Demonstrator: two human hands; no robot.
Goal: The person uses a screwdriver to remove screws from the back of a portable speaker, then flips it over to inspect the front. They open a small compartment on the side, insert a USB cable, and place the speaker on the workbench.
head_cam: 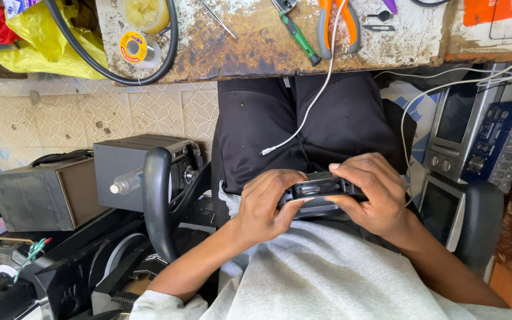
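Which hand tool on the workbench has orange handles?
The pliers near the bench's front edge, with orange-and-grey handles. The screwdriver to their left has a green handle instead, and the thin metal probe further left has none.

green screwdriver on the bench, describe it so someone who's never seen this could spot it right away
Start at the stained, worn wooden workbench top along the upper edge of the view. Near its middle front edge lies the slim green-handled screwdriver with a black tip end, slanted, just left of the orange-and-grey-handled pliers. It is the only green tool there.

Small black oblong device (318, 191), lying level across the lap, open recessed face upward.
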